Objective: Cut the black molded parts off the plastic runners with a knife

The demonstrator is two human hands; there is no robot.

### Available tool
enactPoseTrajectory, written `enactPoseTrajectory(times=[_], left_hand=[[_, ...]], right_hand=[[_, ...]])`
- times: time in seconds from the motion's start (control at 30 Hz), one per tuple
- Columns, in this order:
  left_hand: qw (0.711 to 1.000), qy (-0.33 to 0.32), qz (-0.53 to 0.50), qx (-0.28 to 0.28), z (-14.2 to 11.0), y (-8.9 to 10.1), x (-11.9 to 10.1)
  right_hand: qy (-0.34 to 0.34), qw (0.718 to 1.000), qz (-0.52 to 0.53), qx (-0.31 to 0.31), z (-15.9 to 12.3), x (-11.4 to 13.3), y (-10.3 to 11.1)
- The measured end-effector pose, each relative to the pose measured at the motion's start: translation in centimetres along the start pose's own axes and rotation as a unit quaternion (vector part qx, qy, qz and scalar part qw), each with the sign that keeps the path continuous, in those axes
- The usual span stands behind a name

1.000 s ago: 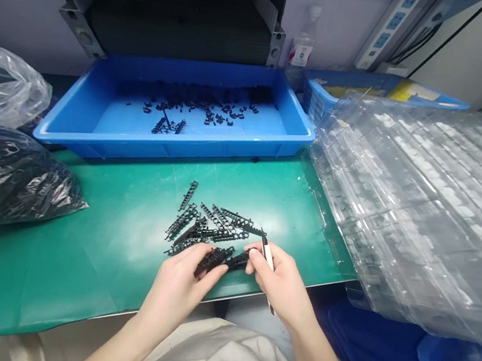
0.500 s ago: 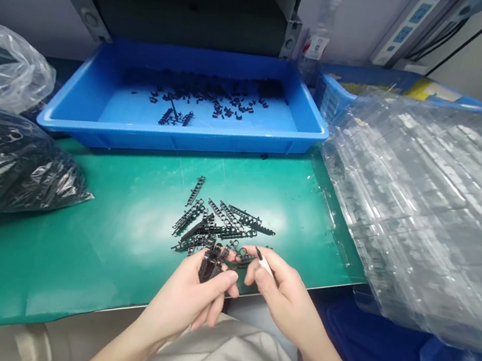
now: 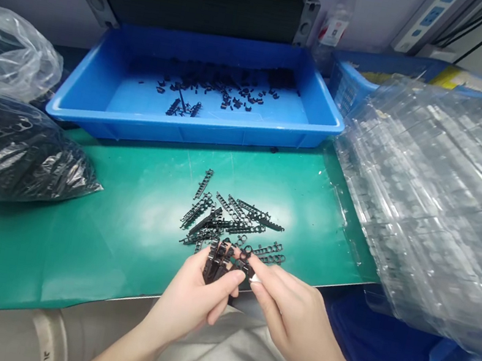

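Observation:
Near the table's front edge, my left hand (image 3: 200, 291) is closed around several black plastic strips (image 3: 220, 261) bunched together. Close beside it, my right hand (image 3: 288, 307) pinches a small white piece (image 3: 255, 279), mostly hidden by the fingers, at the right end of the bunch. Its fingertips are at a black ringed part (image 3: 246, 255) there; whether they grip that part too I cannot tell. Just beyond both hands lies a loose pile of black ringed strips (image 3: 238, 223) on the green table top (image 3: 126, 247).
A blue tray (image 3: 193, 132) with small black pieces stands behind the pile. To the left sits a clear bag of black parts (image 3: 16, 159). Stacked clear plastic trays (image 3: 445, 210) fill the right side, before a blue basket (image 3: 352, 76) and a bottle (image 3: 335, 29).
My right hand has come left and in against the strips held in my left hand. The white piece's dark pointed tip, seen before, is now hidden. The camera view has shifted slightly.

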State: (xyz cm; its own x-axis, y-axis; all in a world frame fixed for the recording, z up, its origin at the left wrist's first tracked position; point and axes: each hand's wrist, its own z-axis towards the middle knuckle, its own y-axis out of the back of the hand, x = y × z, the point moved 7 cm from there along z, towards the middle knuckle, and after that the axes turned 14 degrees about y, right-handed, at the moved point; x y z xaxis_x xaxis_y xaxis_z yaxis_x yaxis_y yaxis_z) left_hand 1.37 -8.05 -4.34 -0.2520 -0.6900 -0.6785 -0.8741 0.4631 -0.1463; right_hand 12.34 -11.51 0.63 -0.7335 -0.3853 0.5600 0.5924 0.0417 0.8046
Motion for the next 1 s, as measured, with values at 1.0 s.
enactPoseTrajectory(times=[1.0], left_hand=[[0.72,-0.158,0.577,-0.353,0.2,1.2,-1.7]], right_hand=[[-0.189,0.958,0.173,-0.127,-1.8,-4.0,-0.9]])
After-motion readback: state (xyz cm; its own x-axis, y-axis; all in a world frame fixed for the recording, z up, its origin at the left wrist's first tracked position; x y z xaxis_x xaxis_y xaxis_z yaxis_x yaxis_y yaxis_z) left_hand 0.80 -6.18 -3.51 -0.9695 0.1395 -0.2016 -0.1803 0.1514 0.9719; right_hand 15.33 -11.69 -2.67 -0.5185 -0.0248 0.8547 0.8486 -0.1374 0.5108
